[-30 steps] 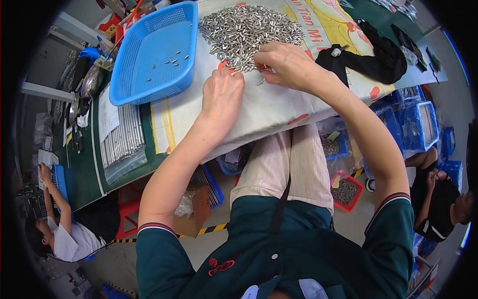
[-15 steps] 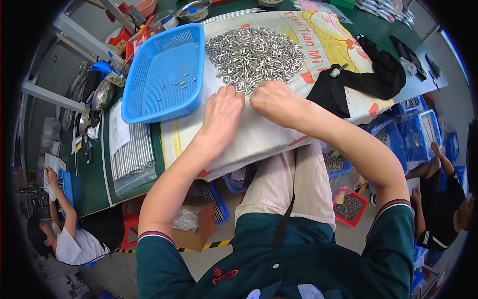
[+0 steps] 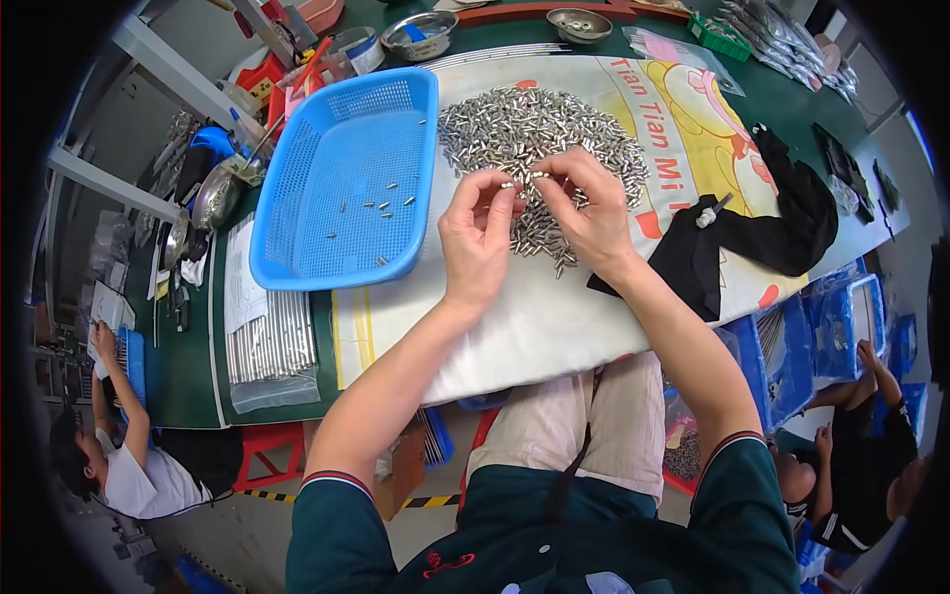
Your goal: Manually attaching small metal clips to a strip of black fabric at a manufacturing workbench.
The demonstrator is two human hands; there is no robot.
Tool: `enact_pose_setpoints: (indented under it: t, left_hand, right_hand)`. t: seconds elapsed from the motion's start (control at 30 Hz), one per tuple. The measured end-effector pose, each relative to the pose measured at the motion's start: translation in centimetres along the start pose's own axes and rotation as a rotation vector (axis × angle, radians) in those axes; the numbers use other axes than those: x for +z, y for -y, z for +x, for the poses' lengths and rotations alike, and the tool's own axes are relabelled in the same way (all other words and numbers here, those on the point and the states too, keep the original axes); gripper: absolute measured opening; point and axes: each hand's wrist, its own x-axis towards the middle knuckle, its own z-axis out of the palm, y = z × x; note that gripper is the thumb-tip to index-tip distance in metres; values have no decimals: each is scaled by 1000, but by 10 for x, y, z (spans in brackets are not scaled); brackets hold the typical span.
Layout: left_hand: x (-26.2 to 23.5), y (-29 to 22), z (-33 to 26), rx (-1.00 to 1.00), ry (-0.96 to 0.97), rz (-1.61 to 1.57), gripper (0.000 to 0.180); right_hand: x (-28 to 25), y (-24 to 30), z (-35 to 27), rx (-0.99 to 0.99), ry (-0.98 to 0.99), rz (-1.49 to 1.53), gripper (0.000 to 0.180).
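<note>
While our left hand (image 3: 477, 236) and right hand (image 3: 586, 210) pinched small metal pins (image 3: 522, 182) together above the pin heap (image 3: 534, 139), a blue basket (image 3: 341, 188) lay just left, black cloth (image 3: 762, 233) right.

Small metal piece (image 3: 522, 184) between both hands' fingertips (too tiny to identify)

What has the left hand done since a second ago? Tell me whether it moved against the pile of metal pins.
Yes. The left hand has lifted off the white sack and gone forward to the near edge of the pile of metal pins, fingertips meeting the right hand.
</note>
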Motion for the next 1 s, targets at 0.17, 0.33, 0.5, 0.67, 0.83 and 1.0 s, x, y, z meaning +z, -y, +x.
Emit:
enact_pose_setpoints:
  t: [0.17,0.33,0.5,0.67,0.83,1.0]
  left_hand:
    - [2,12,3,25,26,-37,11]
    - [-1,11,2,24,9,56,10]
    - [1,9,1,46,-3,6,11]
    - [1,9,2,38,-8,-45,11]
    - [2,9,3,20,-8,-40,11]
    - [-2,-2,3,-112,23,-23,13]
  right_hand:
    - [4,3,-2,-12,34,-11,11]
    - [3,3,-5,21,55,-3,12]
    - [3,0,-7,122,61,79,13]
    - [5,0,-8,137,53,115,12]
    - [4,0,-8,166,58,137,10]
    - [3,-2,-8,299,105,233,11]
